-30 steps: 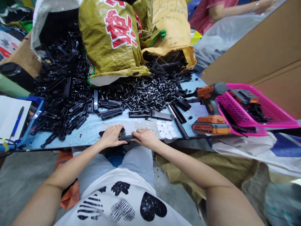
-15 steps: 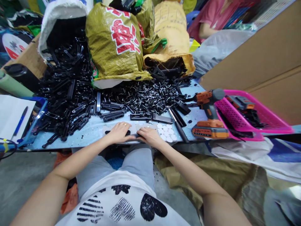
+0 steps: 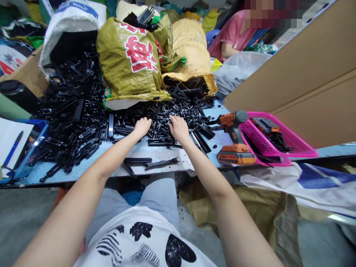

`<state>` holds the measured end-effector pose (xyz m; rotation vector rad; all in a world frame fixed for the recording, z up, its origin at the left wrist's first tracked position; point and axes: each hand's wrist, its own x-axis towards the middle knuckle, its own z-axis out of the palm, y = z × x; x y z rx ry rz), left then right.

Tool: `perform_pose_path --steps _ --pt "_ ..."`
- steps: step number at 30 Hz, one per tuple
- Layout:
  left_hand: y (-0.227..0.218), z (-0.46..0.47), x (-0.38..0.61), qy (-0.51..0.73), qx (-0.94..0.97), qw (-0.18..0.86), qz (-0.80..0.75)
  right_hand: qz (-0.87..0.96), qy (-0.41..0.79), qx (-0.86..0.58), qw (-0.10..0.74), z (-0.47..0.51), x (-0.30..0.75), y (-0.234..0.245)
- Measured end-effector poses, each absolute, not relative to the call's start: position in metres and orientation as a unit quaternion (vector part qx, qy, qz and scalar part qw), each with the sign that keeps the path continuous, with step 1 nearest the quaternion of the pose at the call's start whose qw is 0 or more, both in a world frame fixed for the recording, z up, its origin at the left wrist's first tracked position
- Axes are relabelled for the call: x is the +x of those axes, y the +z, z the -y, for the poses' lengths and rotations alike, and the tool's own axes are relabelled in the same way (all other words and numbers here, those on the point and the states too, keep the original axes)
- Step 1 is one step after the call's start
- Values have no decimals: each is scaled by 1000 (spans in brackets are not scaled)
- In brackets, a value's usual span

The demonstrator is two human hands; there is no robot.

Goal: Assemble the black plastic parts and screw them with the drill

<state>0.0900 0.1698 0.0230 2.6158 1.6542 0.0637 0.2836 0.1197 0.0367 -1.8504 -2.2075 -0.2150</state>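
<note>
Both my arms reach forward over the light blue table. My left hand rests with curled fingers on a heap of small black pins and screws. My right hand lies on the same heap just to the right, fingers bent down into the parts. What the fingers of either hand hold is hidden. Near the table's front edge, two long black plastic strips lie loose on a pale sheet, apart from both hands.
A big pile of black plastic strips fills the table's left. Yellow sacks and a white sack stand behind. An orange cordless drill and pink basket sit right. Another person in pink sits beyond.
Both hands left the black strips at the front edge and moved forward onto the heap of small black parts. The strips stay lying on the pale sheet.
</note>
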Motion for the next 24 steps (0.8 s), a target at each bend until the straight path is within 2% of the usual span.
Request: perform_pose_path --steps 3,5,12,19,22,24 --pt "26 -169 79 14 850 22 -527 779 -84 -617 75 -154 276 41" --pt "27 -167 69 17 848 20 -530 787 -79 -609 69 -159 274 43" --pt "23 -158 40 39 844 31 -533 766 11 -604 222 -121 279 41" --pt "23 -164 61 35 848 26 -528 719 58 -628 291 -110 277 44" --pt "24 -166 68 18 867 33 -497 724 136 -595 321 -87 264 52" --pt "26 -166 69 19 866 35 -499 741 214 -561 301 -65 251 55"
